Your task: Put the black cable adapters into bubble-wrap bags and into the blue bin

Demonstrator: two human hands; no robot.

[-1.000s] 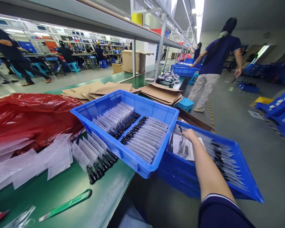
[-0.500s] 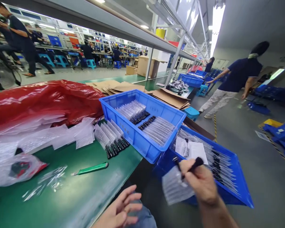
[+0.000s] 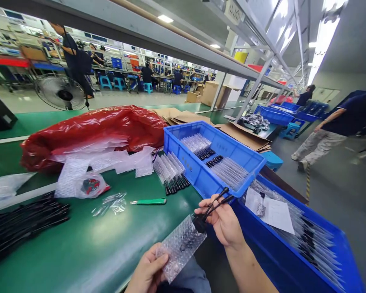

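Observation:
Between my hands, over the table's front edge, is a clear bubble-wrap bag point(image 3: 180, 249) with black cable point(image 3: 199, 223) sticking out of its upper end. My left hand point(image 3: 149, 266) is closed on the bag's lower left side, thumb on top. Two black cable ends with connectors rise through the fingers of my right hand point(image 3: 227, 224), which grips them just past the bag's mouth. How much cable lies inside the bag is hard to see. Close by on the table, several bagged cables point(image 3: 172, 173) lie in a row beside a blue bin point(image 3: 187, 173).
A second blue bin point(image 3: 347, 240) with bagged cables and a paper stands at the right. On the green table point(image 3: 103, 248) lie a green utility knife point(image 3: 151, 201), small clear strips point(image 3: 111, 203), bubble bags point(image 3: 144, 162), a red plastic bag point(image 3: 110, 126) and a black cable pile point(image 3: 27, 224).
My right hand has brought the bagged cable leftward from above the right bin. My left hand, open and holding nothing before, now grips the bag. The view has swung left.

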